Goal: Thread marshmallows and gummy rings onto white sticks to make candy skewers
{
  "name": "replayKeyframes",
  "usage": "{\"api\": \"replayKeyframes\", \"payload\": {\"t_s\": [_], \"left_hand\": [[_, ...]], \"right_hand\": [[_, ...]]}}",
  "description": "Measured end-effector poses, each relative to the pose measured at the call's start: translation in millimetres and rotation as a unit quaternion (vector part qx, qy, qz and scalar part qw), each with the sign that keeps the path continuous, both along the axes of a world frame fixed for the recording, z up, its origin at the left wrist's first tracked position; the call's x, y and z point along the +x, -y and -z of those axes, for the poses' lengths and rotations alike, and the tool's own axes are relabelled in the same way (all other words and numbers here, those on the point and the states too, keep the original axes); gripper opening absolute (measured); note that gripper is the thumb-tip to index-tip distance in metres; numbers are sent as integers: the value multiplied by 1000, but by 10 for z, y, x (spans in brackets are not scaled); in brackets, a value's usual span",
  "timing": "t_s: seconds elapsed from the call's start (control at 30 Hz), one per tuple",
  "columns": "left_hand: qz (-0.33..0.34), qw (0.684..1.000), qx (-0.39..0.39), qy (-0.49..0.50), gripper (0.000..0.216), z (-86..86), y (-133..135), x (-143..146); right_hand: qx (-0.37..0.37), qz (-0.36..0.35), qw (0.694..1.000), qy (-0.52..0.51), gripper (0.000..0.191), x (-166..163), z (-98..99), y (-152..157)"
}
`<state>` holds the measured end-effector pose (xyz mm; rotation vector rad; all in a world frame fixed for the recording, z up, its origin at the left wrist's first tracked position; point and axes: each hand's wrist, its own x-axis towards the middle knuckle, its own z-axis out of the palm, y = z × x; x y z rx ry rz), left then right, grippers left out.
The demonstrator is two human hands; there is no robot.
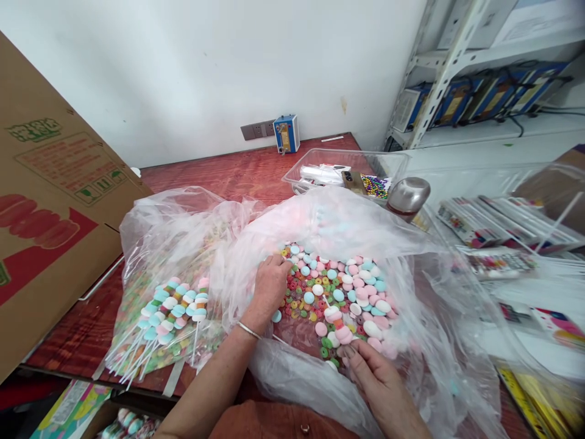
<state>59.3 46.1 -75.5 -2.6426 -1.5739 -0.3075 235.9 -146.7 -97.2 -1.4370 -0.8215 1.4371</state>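
My right hand (370, 369) pinches the lower end of a candy skewer (338, 325) threaded with pink and white marshmallow discs and orange-toned rings; a white stick tip pokes out at its top. My left hand (273, 277) reaches down at the left side of the loose candy, fingertips bent together among small gummy rings (299, 296); what they hold, if anything, is hidden. Pink, white and blue marshmallow discs (368, 286) are heaped to the right of the rings. All this loose candy lies inside an opened clear plastic bag (315, 222).
Finished-looking candy skewers (171, 308) lie on another plastic bag (178, 207) at left. A cardboard box (59, 177) stands beside it. Behind are a clear plastic bin (351, 160), a metal-topped bottle (408, 196) and a blue device (287, 134). Shelving (445, 76) rises at right.
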Motion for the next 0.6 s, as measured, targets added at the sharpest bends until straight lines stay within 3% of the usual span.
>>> {"api": "replayKeyframes", "payload": {"t_s": [0.13, 0.27, 0.43, 0.6], "left_hand": [[-5, 999, -9, 50, 16, -14, 14, -1], [11, 988, -76, 137, 20, -78, -28, 43], [34, 977, -163, 130, 19, -128, -177, 163], [27, 975, -168, 143, 13, -138, -179, 162]], "right_hand": [[-2, 15, 1000, 16, 36, 1, 7, 10], [-3, 21, 1000, 19, 38, -12, -22, -10], [3, 37, 999, 12, 40, -31, -57, -25], [13, 37, 999, 19, 40, -36, -46, -19]]}}
